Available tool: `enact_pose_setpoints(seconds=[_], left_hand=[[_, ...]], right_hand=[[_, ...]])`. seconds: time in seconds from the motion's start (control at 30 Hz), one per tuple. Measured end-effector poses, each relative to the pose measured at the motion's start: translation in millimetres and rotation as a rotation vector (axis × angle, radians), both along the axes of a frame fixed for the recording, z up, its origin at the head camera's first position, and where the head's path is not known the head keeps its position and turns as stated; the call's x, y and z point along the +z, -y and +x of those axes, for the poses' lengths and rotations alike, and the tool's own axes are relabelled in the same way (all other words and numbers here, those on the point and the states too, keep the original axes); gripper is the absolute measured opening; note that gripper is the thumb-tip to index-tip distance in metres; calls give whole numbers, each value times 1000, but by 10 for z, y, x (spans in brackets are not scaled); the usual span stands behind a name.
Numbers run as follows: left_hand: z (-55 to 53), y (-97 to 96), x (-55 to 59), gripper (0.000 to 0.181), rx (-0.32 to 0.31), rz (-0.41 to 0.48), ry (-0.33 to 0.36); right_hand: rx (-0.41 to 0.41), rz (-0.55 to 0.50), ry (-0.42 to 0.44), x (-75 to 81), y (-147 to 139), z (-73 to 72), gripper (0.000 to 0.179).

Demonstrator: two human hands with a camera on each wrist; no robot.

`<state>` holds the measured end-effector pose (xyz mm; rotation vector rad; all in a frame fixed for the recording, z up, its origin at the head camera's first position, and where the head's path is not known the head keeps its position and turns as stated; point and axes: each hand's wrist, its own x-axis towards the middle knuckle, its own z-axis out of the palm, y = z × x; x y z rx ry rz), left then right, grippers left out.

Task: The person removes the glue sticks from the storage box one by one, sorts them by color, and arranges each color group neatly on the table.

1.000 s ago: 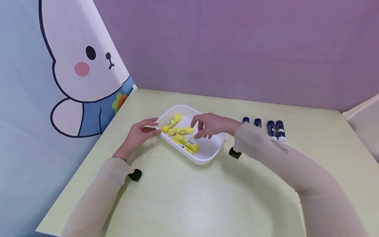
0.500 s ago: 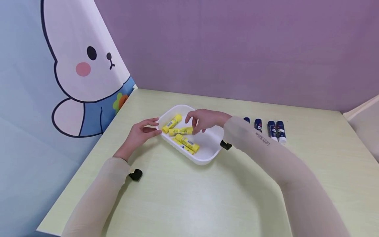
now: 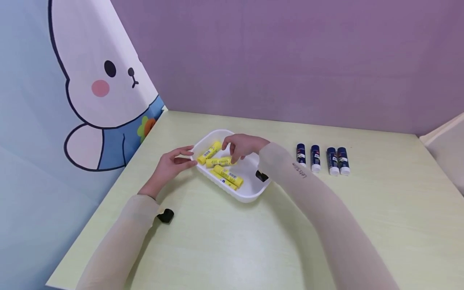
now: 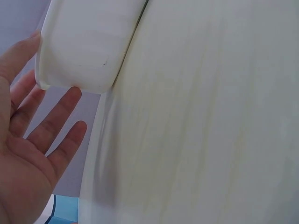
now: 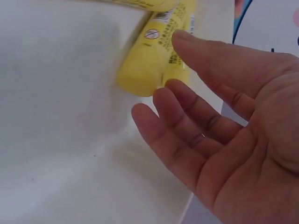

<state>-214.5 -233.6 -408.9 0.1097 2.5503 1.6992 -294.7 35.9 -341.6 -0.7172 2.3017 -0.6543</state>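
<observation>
A white plastic tray holds several yellow glue sticks, gathered toward its left side. My left hand touches the tray's left corner with thumb and fingertips, its fingers loosely spread in the left wrist view. Over the tray's interior is my right hand, palm downward, with fingertips near the end of the middle glue stick. In the right wrist view, the thumb overlaps a yellow glue stick and the bent fingers lie just beside its end, not closed round it.
Several dark blue glue sticks with white ends lie in a row on the pale table, right of the tray. A purple cloth rises behind, and a blue cloth with a cartoon rabbit hangs at left.
My right hand has moved left across the tray to the middle yellow glue stick, uncovering the blue glue sticks. The left hand stays at the tray's corner.
</observation>
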Motion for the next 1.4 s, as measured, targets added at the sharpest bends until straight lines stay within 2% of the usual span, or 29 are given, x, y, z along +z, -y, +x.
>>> enact_pose_setpoints(seconds=[0.3,0.47,0.7,0.97,1.4], left_hand=[[3,6,0,42,10,-3,0],[10,6,2,44,6,-7,-10],[22,-4,17,45,-11,-7,-18],[16,-6,17,43,-18,-13,-35],[8,2,4,43,-6,-16,-35]], right_hand=[[-89,100,23,-171,26,-18,47],[-107,79,34,-243,21,-30,42],[-135,62,22,-254,8,-18,38],[-197,-130,23,-182,-77,-22,47],[-355,-549,129,-180,-163,-43,50]])
